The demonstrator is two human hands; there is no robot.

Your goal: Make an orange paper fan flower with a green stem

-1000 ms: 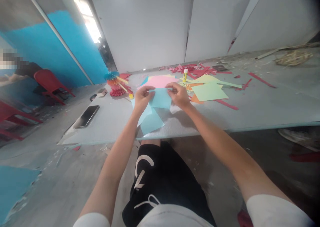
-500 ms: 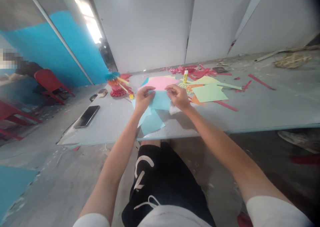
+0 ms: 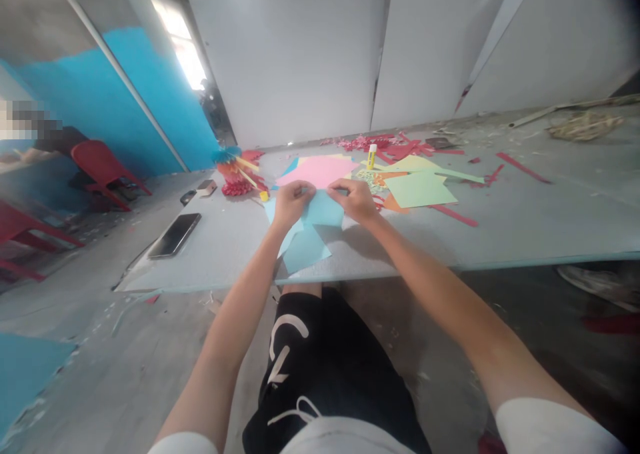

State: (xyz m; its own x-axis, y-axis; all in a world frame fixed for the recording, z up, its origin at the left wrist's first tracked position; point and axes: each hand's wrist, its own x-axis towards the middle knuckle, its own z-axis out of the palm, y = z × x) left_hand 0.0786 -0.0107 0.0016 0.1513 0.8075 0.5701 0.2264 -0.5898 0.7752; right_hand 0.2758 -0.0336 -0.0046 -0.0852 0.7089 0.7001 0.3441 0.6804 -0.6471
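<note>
Both of my hands pinch the far edge of a light blue sheet of paper [image 3: 323, 212]. My left hand [image 3: 293, 203] grips it near its far left corner, thumb and fingers pressed together. At the far right corner, my right hand [image 3: 356, 199] does the same, its fingertips a short gap from the left ones. More blue paper [image 3: 306, 249] lies on the table under and in front of the held sheet. Just beyond my hands is a pink sheet [image 3: 317, 171], partly over blue and yellow paper.
Green paper [image 3: 423, 189] and a glue stick [image 3: 371, 157] are right of my hands. Red paper strips [image 3: 453, 215] lie scattered. A colourful paper craft [image 3: 235, 174], a yellow cap [image 3: 264, 196] and a phone [image 3: 175, 235] are left. A person sits near a red chair [image 3: 103, 167].
My hands have come closer together along the paper's far edge and moved slightly nearer to me. The held sheet sits a little lower.
</note>
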